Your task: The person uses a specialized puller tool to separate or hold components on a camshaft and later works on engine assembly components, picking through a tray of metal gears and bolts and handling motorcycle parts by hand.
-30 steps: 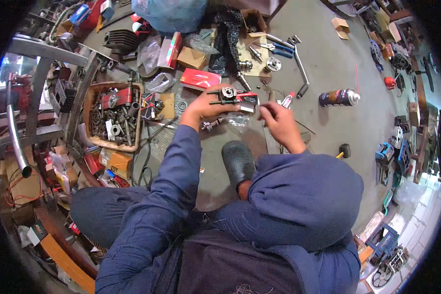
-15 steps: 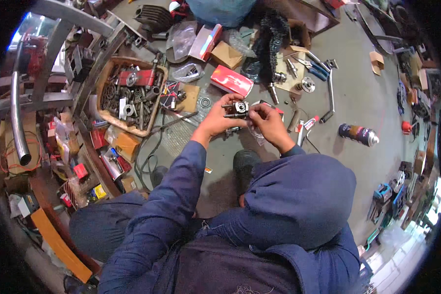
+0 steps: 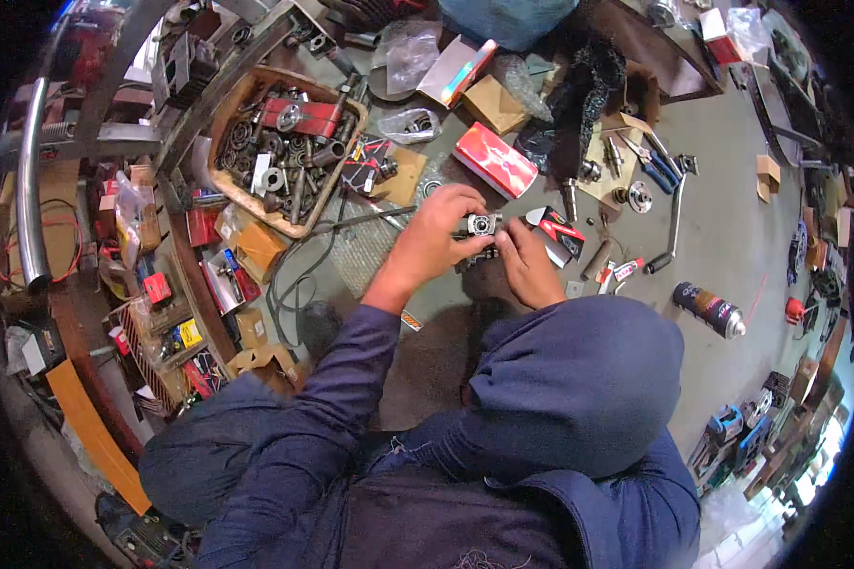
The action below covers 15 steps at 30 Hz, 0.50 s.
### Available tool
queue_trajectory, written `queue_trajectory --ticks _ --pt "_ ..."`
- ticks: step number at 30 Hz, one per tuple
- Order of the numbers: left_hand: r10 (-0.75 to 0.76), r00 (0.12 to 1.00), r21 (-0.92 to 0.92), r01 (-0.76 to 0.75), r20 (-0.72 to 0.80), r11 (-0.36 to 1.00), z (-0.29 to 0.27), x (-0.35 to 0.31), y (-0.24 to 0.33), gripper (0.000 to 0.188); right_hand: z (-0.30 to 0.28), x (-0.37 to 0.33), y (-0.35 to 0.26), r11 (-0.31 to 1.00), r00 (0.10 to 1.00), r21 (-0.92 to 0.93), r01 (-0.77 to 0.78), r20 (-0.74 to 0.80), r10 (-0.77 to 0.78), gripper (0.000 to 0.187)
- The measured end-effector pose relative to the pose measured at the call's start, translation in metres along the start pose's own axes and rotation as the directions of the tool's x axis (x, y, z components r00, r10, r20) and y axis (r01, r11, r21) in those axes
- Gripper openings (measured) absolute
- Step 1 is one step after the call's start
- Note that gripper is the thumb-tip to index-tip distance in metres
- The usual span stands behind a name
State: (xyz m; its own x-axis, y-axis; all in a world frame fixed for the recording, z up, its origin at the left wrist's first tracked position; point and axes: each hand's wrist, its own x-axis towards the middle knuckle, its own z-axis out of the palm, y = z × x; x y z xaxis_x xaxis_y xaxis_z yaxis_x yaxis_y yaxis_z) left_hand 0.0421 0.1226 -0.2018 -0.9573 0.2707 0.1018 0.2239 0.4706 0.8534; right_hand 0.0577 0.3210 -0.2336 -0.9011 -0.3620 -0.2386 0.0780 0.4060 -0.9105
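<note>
Over the floor in front of me, my left hand (image 3: 438,232) grips a small metal mechanical part (image 3: 484,225) with a round ringed opening facing up. Its fingers wrap the far and left sides, hiding much of the part. My right hand (image 3: 529,265) is closed at the right edge of the same part, thumb and fingers together. Whether a smaller piece sits between those fingers is hidden. Below the hands lies another dark metal piece (image 3: 474,261), partly covered. A red, white and black box (image 3: 555,235) lies just right of my right hand.
Beyond my hands lies a red box (image 3: 495,159). A tub (image 3: 220,188) of used metal parts stands at left. Pliers (image 3: 657,169), a bent metal lever (image 3: 677,213), a flanged round part (image 3: 639,196), a small tube (image 3: 626,270) and a spray can (image 3: 708,309) lie at right.
The metal part has turned in my left hand, and its dark studs no longer show. My left fingers now curl over its far side. The whole view has shifted, moving surrounding things rightward.
</note>
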Motion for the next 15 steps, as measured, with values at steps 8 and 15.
queue_trajectory --ticks 8,15 --pt "-0.048 0.997 0.155 0.039 0.053 0.987 -0.009 -0.017 0.004 0.036 -0.003 0.004 -0.009 0.920 0.942 -0.204 0.333 0.029 -0.334 0.041" --pt "-0.145 0.986 0.150 0.132 0.083 0.980 -0.032 -0.037 -0.007 0.035 0.021 0.011 0.012 0.840 0.899 -0.324 0.436 0.201 -0.390 0.044"
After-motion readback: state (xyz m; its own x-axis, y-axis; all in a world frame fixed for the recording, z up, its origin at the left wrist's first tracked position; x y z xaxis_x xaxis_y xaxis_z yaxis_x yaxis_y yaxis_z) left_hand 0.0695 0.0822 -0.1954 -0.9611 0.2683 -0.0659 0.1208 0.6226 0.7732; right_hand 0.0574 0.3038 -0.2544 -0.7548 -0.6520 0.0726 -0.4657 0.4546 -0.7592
